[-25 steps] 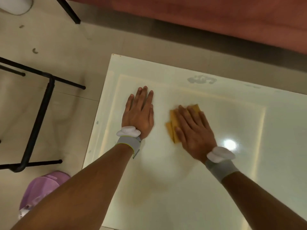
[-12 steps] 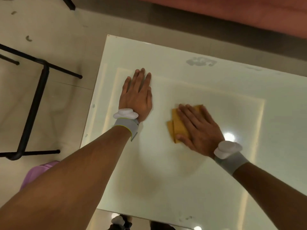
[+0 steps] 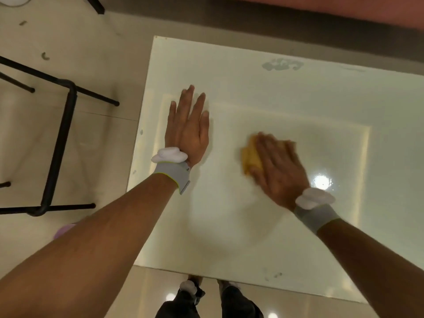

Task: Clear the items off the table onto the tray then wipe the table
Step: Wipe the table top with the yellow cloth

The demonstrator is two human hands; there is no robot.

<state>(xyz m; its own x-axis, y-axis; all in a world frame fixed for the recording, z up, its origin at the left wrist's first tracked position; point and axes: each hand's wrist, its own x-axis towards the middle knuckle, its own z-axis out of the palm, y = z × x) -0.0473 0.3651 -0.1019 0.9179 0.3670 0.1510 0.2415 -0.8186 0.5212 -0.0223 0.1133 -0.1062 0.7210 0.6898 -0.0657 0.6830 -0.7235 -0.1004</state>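
Wiping is the step in hand, I judge; on the surface the right grip, blurred, fingers straight, presses the yellow cloth flat near the middle; the left grip lies flat beside the left edge, fingers straight, bracing; next the cloth should reach the far grey smudge.

One worktop. One yellow cloth on it. Two grips: the left grip and the right grip. Two grey bands, a left band and a right band, each bearing one white lump. One grey smear near the worktop's far edge. One black frame and one purple thing on the floor.
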